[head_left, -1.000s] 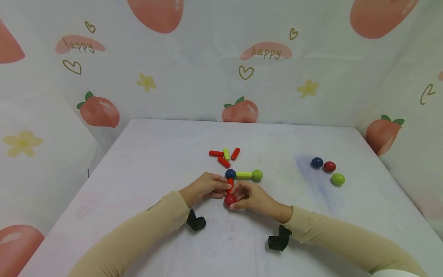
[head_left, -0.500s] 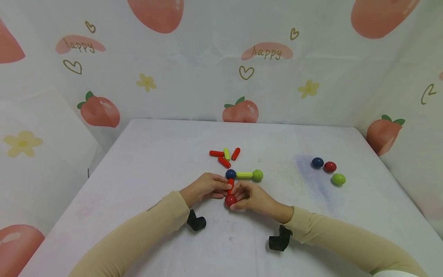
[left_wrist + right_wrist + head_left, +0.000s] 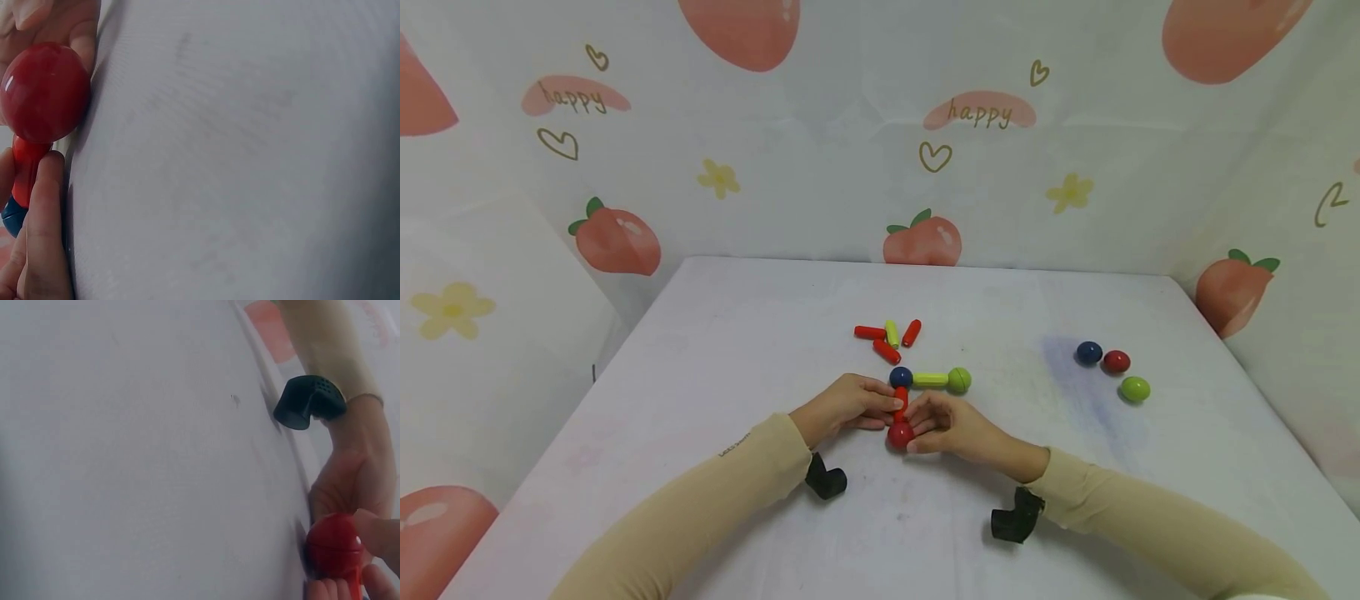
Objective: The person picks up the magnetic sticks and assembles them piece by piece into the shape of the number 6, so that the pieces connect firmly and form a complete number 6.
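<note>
My left hand [image 3: 855, 402] pinches a red rod [image 3: 901, 403] between thumb and fingers, low over the table. The rod joins a dark blue ball [image 3: 901, 377] at its far end and a glossy red ball [image 3: 900, 435] at its near end. From the blue ball a yellow-green rod [image 3: 931, 379] runs right to a green ball [image 3: 959, 380]. My right hand [image 3: 951, 427] is just right of the red ball, its fingers loosely bent and its thumb tip at the ball's edge. In the left wrist view, the right thumb stands apart from the red ball [image 3: 46, 92].
Beyond the joined pieces lie several loose rods, among them a red rod [image 3: 886, 352] and a yellow-green rod [image 3: 891, 333]. At the right are a blue ball [image 3: 1089, 352], a red ball [image 3: 1117, 361] and a green ball [image 3: 1135, 388] on the white table [image 3: 737, 317].
My right hand has shifted slightly right, its thumb drawing back from the red ball. The left hand still holds the red rod in the same place.
</note>
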Available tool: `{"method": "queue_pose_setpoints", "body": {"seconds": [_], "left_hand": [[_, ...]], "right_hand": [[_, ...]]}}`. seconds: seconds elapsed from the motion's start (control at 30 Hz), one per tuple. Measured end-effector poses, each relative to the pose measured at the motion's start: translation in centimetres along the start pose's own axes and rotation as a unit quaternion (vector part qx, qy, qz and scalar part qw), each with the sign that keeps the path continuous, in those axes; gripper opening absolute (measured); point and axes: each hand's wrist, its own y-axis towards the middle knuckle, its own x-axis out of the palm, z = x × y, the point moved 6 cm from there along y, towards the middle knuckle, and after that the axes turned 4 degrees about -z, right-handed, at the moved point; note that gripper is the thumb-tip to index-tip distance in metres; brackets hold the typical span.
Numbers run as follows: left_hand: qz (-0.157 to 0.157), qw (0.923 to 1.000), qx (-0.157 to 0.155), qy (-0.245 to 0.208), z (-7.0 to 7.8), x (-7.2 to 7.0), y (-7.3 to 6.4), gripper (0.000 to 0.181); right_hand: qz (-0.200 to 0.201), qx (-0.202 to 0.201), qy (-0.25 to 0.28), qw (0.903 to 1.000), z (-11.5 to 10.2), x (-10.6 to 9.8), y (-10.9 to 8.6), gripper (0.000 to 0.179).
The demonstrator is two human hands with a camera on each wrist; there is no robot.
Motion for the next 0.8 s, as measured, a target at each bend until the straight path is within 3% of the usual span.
{"method": "queue_pose_setpoints", "body": {"seconds": [0.4,0.63,0.8], "left_hand": [[0.002,1.0,-0.004,0.001,0.0,-0.1,0.0,0.032],[0.002,1.0,-0.008,-0.005,-0.1,-0.1,0.1,0.033],[-0.003,0.9999,-0.006,-0.008,-0.2,0.0,0.2,0.033]], "right_hand": [[0.0,-0.011,0.008,0.9999,-0.3,-1.3,-1.3,0.045],[0.035,-0.006,-0.024,0.9991,-1.2,-2.8,-1.8,0.044],[0.079,-0.031,-0.048,0.9953,-2.3,-4.6,-2.1,0.043]]}}
